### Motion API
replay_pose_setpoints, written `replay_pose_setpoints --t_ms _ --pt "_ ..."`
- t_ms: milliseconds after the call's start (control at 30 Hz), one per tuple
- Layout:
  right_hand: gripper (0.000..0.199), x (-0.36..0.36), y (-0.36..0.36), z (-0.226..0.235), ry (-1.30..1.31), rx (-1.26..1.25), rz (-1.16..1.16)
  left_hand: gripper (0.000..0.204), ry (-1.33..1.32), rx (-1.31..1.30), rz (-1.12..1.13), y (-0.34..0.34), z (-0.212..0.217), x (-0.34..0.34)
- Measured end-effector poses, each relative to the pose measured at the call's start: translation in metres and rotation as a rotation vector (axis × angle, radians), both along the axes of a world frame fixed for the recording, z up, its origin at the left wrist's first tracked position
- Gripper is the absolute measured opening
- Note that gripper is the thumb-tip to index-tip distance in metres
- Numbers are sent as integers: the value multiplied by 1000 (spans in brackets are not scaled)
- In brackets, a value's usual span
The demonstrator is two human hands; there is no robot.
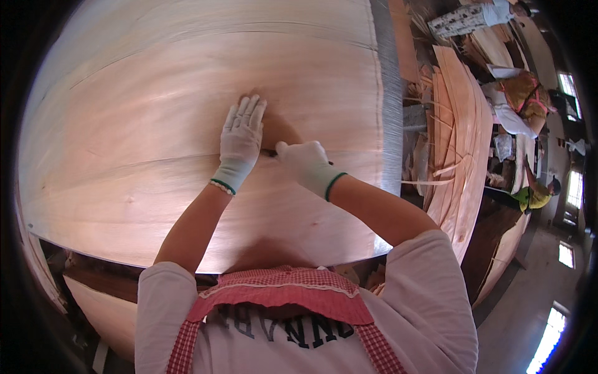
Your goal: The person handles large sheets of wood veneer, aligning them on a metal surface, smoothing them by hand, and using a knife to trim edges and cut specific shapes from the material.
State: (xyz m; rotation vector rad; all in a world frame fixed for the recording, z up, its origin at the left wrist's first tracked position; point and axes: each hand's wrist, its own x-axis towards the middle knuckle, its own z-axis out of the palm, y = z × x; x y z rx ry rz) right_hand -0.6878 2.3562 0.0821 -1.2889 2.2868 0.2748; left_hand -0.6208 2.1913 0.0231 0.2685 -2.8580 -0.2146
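The right hand (306, 163), gloved white, closes its grip on a small dark tool (269, 153) pressed to the wood sheet (156, 124), while the left hand (242, 134) lies flat and open just beside it. The pale sheet covers the desk (389, 93). To the right, veneer strips (461, 137) are stacked, with other workers (520, 100) beyond them near bright windows (570, 181).

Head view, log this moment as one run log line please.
left hand flat on veneer sheet | right hand gripping a thin dark tool on the sheet | veneer strips piled at right
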Motion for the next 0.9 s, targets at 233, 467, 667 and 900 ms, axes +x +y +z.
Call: replay_pose_setpoints --t_ms 233,467,667,900 --pt "9 -115 189 16 22 144 -29 42 -113 -54 -28 14 4 -8" --pt "29 -139 258 -6 284 -393 -349 38 100 97 6 0 3 22" --pt "40 -29 38 18 -181 -279 -93 45 170 213 76 -20 -4 21" --pt "46 3 5 37 -75 90 -119 44 542 311 761 -286 30 163"
